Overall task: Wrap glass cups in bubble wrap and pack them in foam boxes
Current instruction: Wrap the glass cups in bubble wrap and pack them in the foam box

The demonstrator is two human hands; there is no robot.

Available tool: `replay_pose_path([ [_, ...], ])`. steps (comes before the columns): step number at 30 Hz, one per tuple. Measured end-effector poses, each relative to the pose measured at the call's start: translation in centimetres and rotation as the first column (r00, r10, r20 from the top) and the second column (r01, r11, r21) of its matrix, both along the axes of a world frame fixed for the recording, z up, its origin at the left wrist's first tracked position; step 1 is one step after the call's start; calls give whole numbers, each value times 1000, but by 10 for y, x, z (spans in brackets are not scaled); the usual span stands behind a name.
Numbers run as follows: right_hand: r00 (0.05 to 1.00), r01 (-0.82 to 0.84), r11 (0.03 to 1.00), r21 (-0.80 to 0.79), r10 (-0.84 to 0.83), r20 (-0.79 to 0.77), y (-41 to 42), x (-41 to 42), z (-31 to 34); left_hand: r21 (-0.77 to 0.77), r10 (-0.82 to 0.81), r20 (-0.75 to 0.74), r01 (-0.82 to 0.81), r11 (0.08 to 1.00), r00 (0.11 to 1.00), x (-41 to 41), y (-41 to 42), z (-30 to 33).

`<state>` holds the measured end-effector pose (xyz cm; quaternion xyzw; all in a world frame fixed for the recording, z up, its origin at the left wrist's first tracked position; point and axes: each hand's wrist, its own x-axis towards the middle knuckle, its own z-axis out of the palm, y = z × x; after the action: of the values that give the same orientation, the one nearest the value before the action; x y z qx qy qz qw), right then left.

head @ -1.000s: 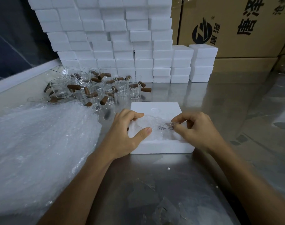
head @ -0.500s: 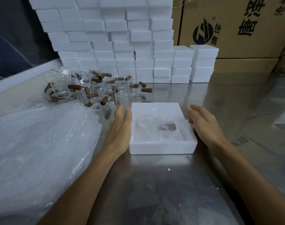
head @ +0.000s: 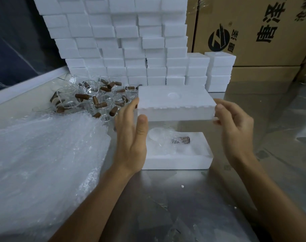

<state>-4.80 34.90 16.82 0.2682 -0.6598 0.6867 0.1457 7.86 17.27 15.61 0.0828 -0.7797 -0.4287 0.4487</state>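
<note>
A moment before, both hands lay flat on the tabletop beside the open foam box, and no lid was there. Now a foam lid point(head: 176, 103) hung in the air right over the box point(head: 176, 161), so it had just been picked up. The left hand point(head: 131, 137) pressed the lid's left end with its thumb in front and its fingers stretched up behind. The right hand point(head: 234, 130) pinched the right end with curled fingertips. The wrapped cup point(head: 166, 138) lay inside the box, near the middle of the tabletop, with its brown handle point(head: 182, 140) pointing right. I think that cup was packed, and the lid only needed to go down and sit square on the box. The far half of the box was hidden behind the lid. The left palm covered the box's near left corner. The cup looked cloudy under its bubble wrap, so I could not tell its shape well. The loose cups point(head: 89, 100) by the far left edge were a jumble, too tangled to count. The big bubble wrap pile point(head: 44, 163) ran off the left side. The white box stack point(head: 117, 41) and the cardboard cartons point(head: 253, 32) were cut off at the top.
</note>
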Motion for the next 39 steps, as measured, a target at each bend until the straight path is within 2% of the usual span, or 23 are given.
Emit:
replay_pose_path([
  [4, 1000, -3, 995, -102, 6, 24, -1, 1, 4, -1, -19, -174, 19, 1000, 985, 0, 2, 4],
  [7, 999, -32, 993, -113, 34, 16, -3, 3, 3, -7, -16, -197, 15, 1000, 980, -1, 4, 2],
  [10, 999, -47, 994, -100, 47, 2, -3, 3, -1, -17, 26, -172, -30, 999, 985, -1, 2, 1],
  [14, 995, -83, 994, -70, 87, 57, -2, -1, -2, 88, -37, -120, 48, 995, 992, -1, -2, 2],
  [20, 977, -187, 982, 33, 182, 111, -3, -3, -9, 121, -47, -94, 58, 991, 995, 1, -10, 2],
  [27, 979, -145, 989, 31, 139, 148, -2, -7, -11, 99, -27, -8, 28, 995, 1000, -1, -6, 0],
  [30, 975, -122, 992, 17, 117, 188, 0, -11, -14, 106, -82, 31, 78, 991, 996, -1, -7, -1],
  [34, 965, -125, 989, 79, 103, 242, 1, -18, -17, 155, -139, 83, 125, 980, 987, -3, -11, -4],
  [39, 969, -155, 976, 155, 119, 216, 0, -18, -19, 141, -101, 100, 87, 986, 990, -3, -12, -4],
])
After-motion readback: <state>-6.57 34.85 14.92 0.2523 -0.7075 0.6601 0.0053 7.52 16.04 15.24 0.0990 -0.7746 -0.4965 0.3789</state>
